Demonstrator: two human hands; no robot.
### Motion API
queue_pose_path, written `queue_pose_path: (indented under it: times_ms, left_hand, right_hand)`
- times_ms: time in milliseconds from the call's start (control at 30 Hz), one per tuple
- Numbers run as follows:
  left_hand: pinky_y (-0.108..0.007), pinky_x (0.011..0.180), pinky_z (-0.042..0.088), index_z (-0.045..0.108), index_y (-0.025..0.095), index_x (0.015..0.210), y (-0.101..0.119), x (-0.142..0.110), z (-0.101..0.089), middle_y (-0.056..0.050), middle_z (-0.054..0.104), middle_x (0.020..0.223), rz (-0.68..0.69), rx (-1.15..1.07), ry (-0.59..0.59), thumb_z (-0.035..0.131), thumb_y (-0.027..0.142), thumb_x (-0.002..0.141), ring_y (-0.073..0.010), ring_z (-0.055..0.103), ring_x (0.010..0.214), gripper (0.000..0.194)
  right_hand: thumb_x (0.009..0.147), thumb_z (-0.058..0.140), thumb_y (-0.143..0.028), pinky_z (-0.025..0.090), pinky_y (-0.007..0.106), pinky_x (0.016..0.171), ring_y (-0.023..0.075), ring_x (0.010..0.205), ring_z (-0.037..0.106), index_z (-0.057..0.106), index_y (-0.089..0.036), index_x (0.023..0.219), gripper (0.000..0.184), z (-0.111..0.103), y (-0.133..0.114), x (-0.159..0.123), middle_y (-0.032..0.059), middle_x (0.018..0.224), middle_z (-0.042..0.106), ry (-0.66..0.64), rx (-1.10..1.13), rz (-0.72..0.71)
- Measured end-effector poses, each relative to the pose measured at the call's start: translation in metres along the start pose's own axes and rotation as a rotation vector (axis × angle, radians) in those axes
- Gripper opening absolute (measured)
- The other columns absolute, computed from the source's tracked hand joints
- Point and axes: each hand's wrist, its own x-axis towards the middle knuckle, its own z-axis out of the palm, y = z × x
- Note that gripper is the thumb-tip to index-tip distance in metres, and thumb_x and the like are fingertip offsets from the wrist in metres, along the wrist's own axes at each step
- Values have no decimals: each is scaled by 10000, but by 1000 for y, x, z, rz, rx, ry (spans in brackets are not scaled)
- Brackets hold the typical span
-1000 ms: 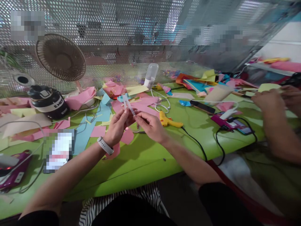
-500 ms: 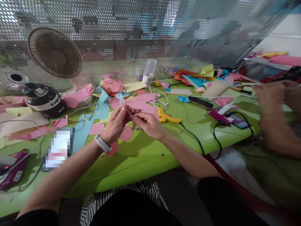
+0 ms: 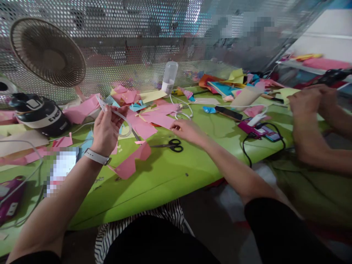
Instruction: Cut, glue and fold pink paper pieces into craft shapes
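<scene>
My left hand (image 3: 106, 132), with a white watch strap at the wrist, is closed around a thin white curved strip (image 3: 127, 129). One pointed pale end shows above the thumb, and the other end loops round below the fingers. My right hand (image 3: 189, 131) is low over the green table, fingers curled; whatever lies under it is hidden. Black-handled scissors (image 3: 175, 146) rest just left of and below the right hand. Cut pink paper (image 3: 129, 165) lies between my two hands, close to the scissors' blades.
A fan (image 3: 49, 53), a black jug (image 3: 41, 115) and a phone (image 3: 62, 170) stand or lie at left. A clear-topped bottle (image 3: 169, 77) is at the back. A purple power strip (image 3: 251, 130) with cables lies at right, near another person's hands (image 3: 306, 102).
My hands have come apart. The left moved left with the white strip; the right let go of it and moved right, where the yellow glue gun lay. The scissors now show.
</scene>
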Motion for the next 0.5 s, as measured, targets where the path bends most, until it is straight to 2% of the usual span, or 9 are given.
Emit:
queue_pose_path:
  times_ms: [67, 133, 267, 400, 500]
  left_hand:
    - [-340, 957, 550, 575, 239, 799, 1, 3, -4, -31, 779, 894, 10, -8, 32, 629, 470, 918, -211, 712, 1093, 266]
    - [-329, 937, 554, 575, 238, 805, 0, 4, -7, -30, 782, 896, 12, -36, 47, 634, 452, 916, -208, 713, 1093, 248]
    - [-318, 913, 553, 563, 230, 816, -3, 3, -10, -34, 781, 882, 2, -23, 81, 594, 444, 937, -204, 712, 1096, 248]
    - [-325, 922, 546, 549, 237, 816, -3, 3, -10, -29, 773, 893, -9, 19, 60, 591, 467, 931, -203, 700, 1115, 261]
    - [-339, 923, 544, 553, 240, 815, -6, 4, -12, -28, 767, 878, -6, 7, 36, 625, 510, 902, -210, 704, 1102, 293]
  right_hand:
    - [912, 531, -211, 451, 279, 778, 231, 968, 683, 761, -196, 1008, 249, 1, -9, 17, 87, 1077, 756, -94, -70, 16]
    - [889, 568, -210, 464, 301, 789, 271, 981, 694, 771, -164, 992, 232, 5, -17, 33, 141, 1073, 758, -147, -117, 49]
    - [831, 669, -233, 478, 356, 864, 351, 1071, 679, 743, -59, 1076, 310, 12, -25, 58, 274, 1108, 720, -146, -199, 128]
    - [856, 643, -293, 478, 355, 907, 343, 1113, 668, 710, -55, 1162, 394, 10, -24, 73, 288, 1153, 701, -119, -242, 151]
    - [899, 569, -330, 487, 332, 890, 322, 1124, 663, 686, -62, 1205, 423, 8, -26, 82, 263, 1202, 690, -105, -251, 126]
